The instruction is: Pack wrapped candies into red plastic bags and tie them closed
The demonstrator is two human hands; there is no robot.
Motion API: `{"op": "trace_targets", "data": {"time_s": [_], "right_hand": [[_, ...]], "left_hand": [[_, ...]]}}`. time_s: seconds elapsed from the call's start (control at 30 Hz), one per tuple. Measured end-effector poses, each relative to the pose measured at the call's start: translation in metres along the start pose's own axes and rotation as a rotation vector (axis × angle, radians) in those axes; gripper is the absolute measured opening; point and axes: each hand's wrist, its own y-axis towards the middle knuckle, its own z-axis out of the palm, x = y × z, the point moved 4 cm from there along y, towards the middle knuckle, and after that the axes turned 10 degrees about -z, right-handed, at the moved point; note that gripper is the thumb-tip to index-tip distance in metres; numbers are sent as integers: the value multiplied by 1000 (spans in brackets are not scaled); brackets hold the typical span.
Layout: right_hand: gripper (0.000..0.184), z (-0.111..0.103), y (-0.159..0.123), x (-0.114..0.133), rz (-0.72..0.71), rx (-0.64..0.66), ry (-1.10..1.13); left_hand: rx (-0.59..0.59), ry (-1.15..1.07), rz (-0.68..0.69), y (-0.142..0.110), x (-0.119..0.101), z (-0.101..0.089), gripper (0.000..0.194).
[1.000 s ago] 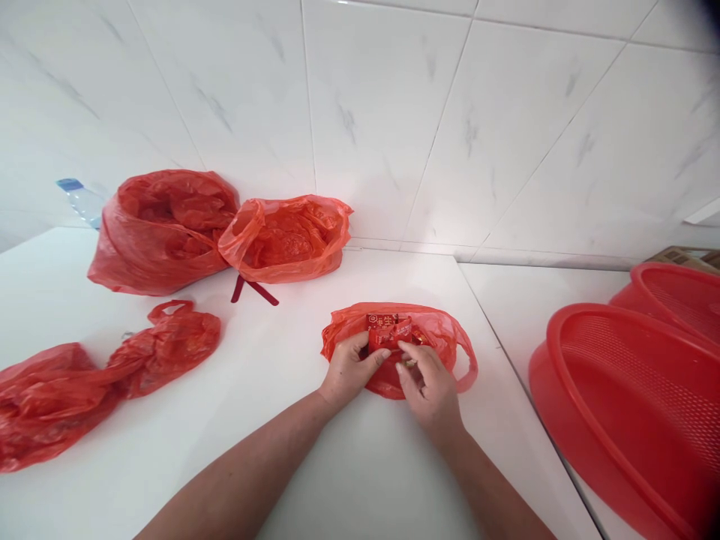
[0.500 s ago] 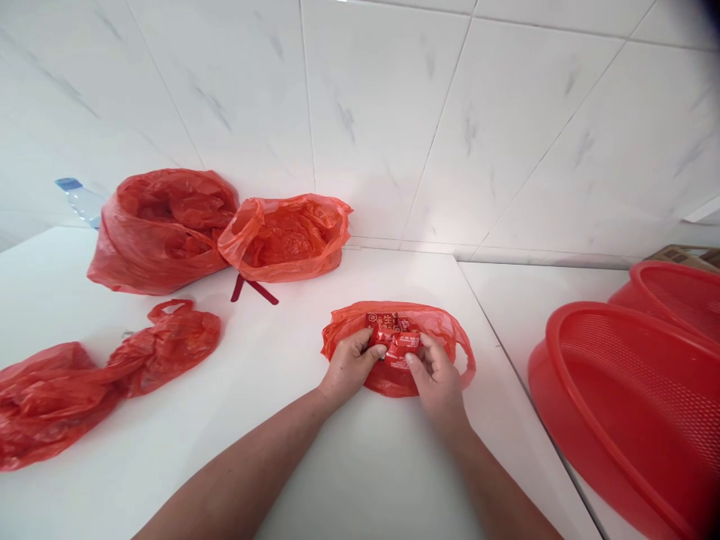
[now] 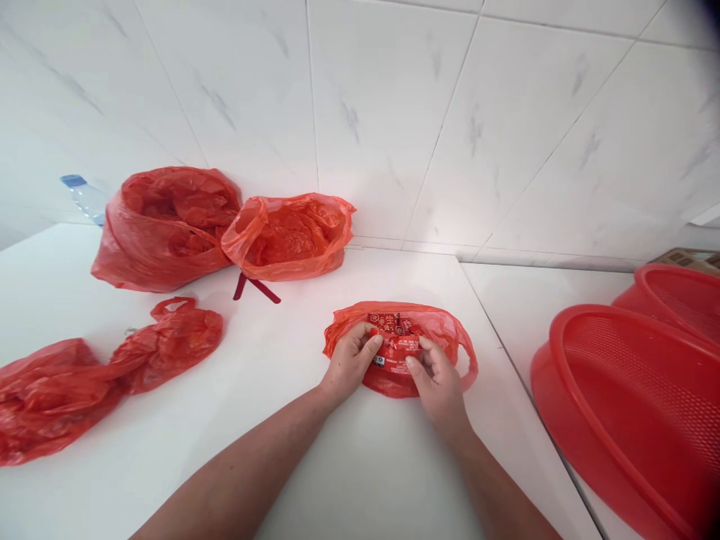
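Note:
Between both hands, a small red printed packet (image 3: 397, 355) is held above an opened red plastic bag (image 3: 450, 327). My left hand (image 3: 351, 361) pinches the packet's left side with thumb and fingers. At the opposite side, my right hand (image 3: 439, 379) grips it, thumb on the near face. Behind it, a dark red packet with printed characters (image 3: 388, 322) lies inside the bag. What the packet in my hands contains cannot be seen. The bag's handle loop sticks out to the right, on the white table (image 3: 270, 360).
Along the tiled wall stand a large stuffed red bag (image 3: 163, 255) and a smaller open red bag (image 3: 298, 266), with dark red strips (image 3: 264, 291) before it. A knotted red bag (image 3: 163, 345) lies left, a plastic bottle (image 3: 88, 201) behind. Red baskets (image 3: 562, 375) stand right.
The packet, crumpled and folded before, is now spread flatter, with more of its printed face and a small white label showing. Both hands stay in nearly the same place.

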Motion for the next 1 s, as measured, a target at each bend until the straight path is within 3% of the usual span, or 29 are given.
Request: {"op": "trace_targets", "data": {"time_s": [0.67, 0.8, 0.9, 1.0], "right_hand": [[41, -1, 1, -2, -6, 6, -16], [43, -15, 3, 8, 5, -187, 26], [41, -26, 4, 12, -3, -344, 28], [38, -30, 4, 13, -2, -382, 18]], "left_hand": [[-137, 145, 78, 0, 5, -3, 14], [-251, 322, 249, -3, -5, -7, 14], [-242, 523, 373, -4, -8, -3, 21], [-203, 706, 438, -4, -4, 3, 32]]}}
